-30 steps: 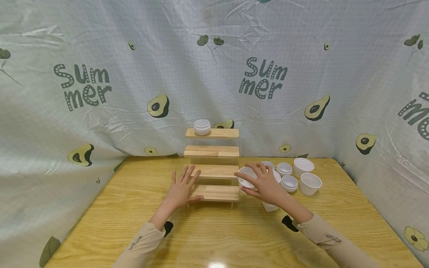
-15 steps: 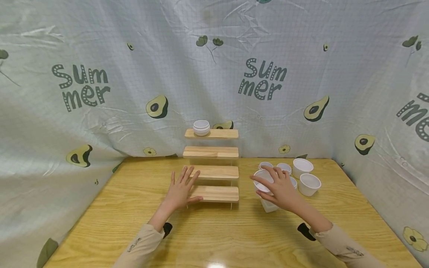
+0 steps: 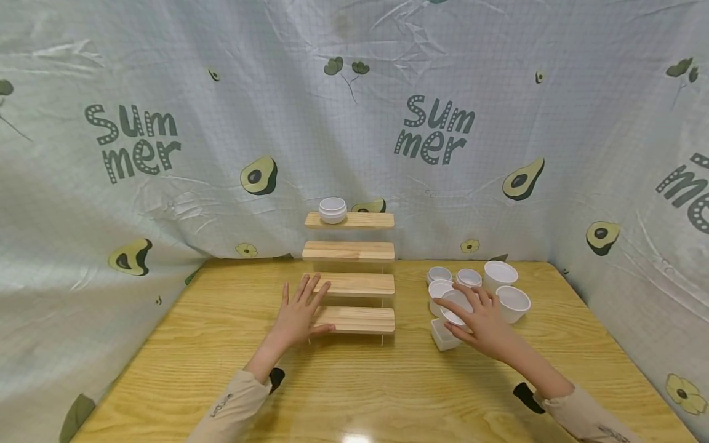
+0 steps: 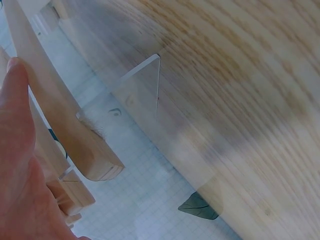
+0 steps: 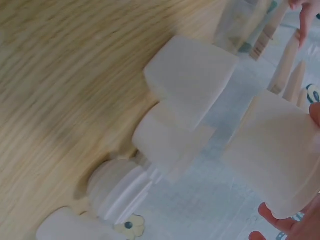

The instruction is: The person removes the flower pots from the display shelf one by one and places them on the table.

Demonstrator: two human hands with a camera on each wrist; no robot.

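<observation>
My right hand (image 3: 487,326) holds a white round plastic cup (image 3: 454,306) by its sides, thumb and fingers spread around it. In the right wrist view the cup (image 5: 275,150) is raised over the table, beside a white square container (image 5: 192,75). Another round white cup (image 3: 436,299) stands just behind it in the head view. My left hand (image 3: 296,317) lies with spread, straight fingers at the left end of a four-tier wooden display stand (image 3: 354,320). Its thumb touches the lowest board. On the top board sits a white ridged jar (image 3: 333,211).
Two small ridged jars (image 3: 439,275) and two larger tubs (image 3: 512,304) stand close around the right hand. Clear side supports (image 4: 135,95) hold up the boards. A printed curtain (image 3: 354,123) encloses the wooden table (image 3: 354,387) at back and sides.
My right hand has carried the cup rightward, from beside the stand to over the group of containers. The square container now shows more fully. My left hand has stayed in place.
</observation>
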